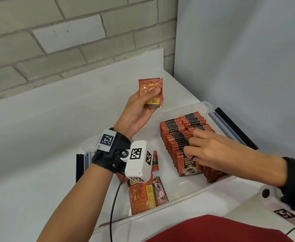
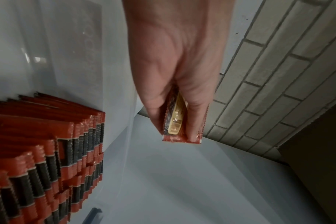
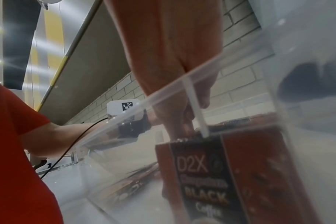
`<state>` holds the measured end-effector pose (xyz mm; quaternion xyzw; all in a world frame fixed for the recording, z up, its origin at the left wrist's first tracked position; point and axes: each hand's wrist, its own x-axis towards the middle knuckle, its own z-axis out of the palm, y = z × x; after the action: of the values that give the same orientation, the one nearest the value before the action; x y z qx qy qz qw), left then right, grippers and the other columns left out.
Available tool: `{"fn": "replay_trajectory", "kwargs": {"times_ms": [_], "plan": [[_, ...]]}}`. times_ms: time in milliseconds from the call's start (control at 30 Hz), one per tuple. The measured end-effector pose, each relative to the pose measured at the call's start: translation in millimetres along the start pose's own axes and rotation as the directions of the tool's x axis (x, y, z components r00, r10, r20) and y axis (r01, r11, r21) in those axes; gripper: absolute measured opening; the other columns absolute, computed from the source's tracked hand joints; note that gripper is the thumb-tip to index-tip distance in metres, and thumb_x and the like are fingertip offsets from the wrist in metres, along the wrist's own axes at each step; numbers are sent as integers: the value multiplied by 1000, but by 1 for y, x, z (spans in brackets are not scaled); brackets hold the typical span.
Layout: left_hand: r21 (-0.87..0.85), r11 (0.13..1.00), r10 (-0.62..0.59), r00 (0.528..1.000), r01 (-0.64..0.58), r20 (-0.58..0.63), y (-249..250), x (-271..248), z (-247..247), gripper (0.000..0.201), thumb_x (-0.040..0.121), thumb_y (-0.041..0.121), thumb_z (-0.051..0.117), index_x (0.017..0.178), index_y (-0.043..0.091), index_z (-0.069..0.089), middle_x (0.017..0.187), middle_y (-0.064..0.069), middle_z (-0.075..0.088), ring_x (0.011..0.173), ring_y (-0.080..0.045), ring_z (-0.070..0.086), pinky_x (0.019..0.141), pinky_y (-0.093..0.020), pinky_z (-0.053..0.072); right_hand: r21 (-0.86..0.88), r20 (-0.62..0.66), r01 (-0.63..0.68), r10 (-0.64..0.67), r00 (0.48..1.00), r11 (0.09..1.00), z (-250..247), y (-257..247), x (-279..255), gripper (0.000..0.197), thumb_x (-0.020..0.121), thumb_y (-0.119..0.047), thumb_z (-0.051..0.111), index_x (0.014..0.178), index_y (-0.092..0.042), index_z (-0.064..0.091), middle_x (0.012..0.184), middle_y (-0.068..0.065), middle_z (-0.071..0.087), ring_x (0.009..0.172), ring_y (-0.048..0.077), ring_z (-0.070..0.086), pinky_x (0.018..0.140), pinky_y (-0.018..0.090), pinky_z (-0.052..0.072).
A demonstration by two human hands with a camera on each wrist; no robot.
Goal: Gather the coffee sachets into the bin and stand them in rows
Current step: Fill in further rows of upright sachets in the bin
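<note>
My left hand (image 1: 143, 105) is raised over the table behind the clear bin (image 1: 186, 204) and grips a thin stack of red coffee sachets (image 1: 150, 86), thumb across their face. The left wrist view shows that stack (image 2: 180, 137) edge-on between the thumb and fingers of the left hand (image 2: 175, 68). On the right side of the bin, sachets stand in tight rows (image 1: 179, 131). My right hand (image 1: 206, 147) lies on top of them, fingertips touching their upper edges near the front "D2X Black Coffee" sachet (image 3: 201, 174). A few loose sachets (image 1: 146, 194) lie flat at the bin's left.
The bin sits on a white table (image 1: 38, 137) in a corner, between a brick wall (image 1: 55, 41) behind and a pale panel (image 1: 248, 58) to the right. Dark latch handles (image 1: 237, 128) stick out at the bin's ends. A black cable (image 1: 113, 206) hangs from my left wrist camera.
</note>
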<state>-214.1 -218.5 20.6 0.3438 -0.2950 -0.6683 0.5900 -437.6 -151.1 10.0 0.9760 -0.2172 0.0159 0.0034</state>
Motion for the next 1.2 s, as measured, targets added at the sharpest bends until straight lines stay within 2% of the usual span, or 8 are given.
{"fn": "replay_trajectory", "kwargs": {"times_ms": [433,500,600,733,833,933,1033,1200], "plan": [[34,999,-17,999,16,36,0,-1,-1,22,92,-5,50,105,10,59,94,-3,69,84,-12,67,77,-27,55,-20,82,10,-9,997,1000,-2,-2,1,16,66,-29,86,74,-25,73,78,-5,50,80,10,42,58,23,38],[55,999,-6,998,2,70,0,-1,-1,23,92,-4,51,108,10,59,97,-3,69,86,-12,67,78,-27,55,48,89,-28,24,996,998,-1,0,0,1,82,-27,73,82,-27,72,81,-10,46,80,7,35,65,20,37],[96,995,7,992,-19,123,0,-2,-1,23,92,-2,52,108,12,60,99,-2,68,91,-12,66,86,-28,54,271,241,-219,154,958,937,-7,6,0,21,97,-29,49,108,-31,67,95,-18,47,92,1,37,83,16,34],[105,994,-5,980,-16,199,-1,-5,1,24,94,-1,49,112,10,60,105,-5,66,100,-15,63,100,-34,49,663,186,-412,395,900,625,-30,15,7,16,88,-44,56,92,-33,68,84,-16,66,83,-2,57,75,15,45],[111,994,-30,955,-3,294,-2,-8,4,25,94,-1,47,109,9,64,112,-10,65,109,-21,60,102,-37,47,900,214,-388,574,791,200,-44,20,19,44,79,-55,52,95,-17,68,85,0,73,77,9,63,69,20,51],[180,984,-56,926,-13,374,-4,-10,5,27,91,-1,49,109,5,67,120,-15,63,121,-26,54,107,-38,43,950,310,-268,586,748,-161,-54,18,29,55,82,-53,50,104,-5,66,92,11,74,78,14,65,72,18,55],[277,959,-60,914,-59,402,-6,-12,6,29,89,0,50,110,4,69,123,-12,63,126,-25,52,107,-34,42,943,310,-148,624,718,-299,-54,17,35,50,82,-51,54,103,-7,67,91,9,75,75,9,66,70,16,55],[305,946,-34,900,-111,434,0,-15,8,45,81,-8,42,113,9,70,128,-6,59,121,-19,54,100,-30,45,932,313,-103,626,715,-348,-50,23,36,18,90,-19,60,101,-7,67,81,3,69,71,7,61,71,17,53]]}}
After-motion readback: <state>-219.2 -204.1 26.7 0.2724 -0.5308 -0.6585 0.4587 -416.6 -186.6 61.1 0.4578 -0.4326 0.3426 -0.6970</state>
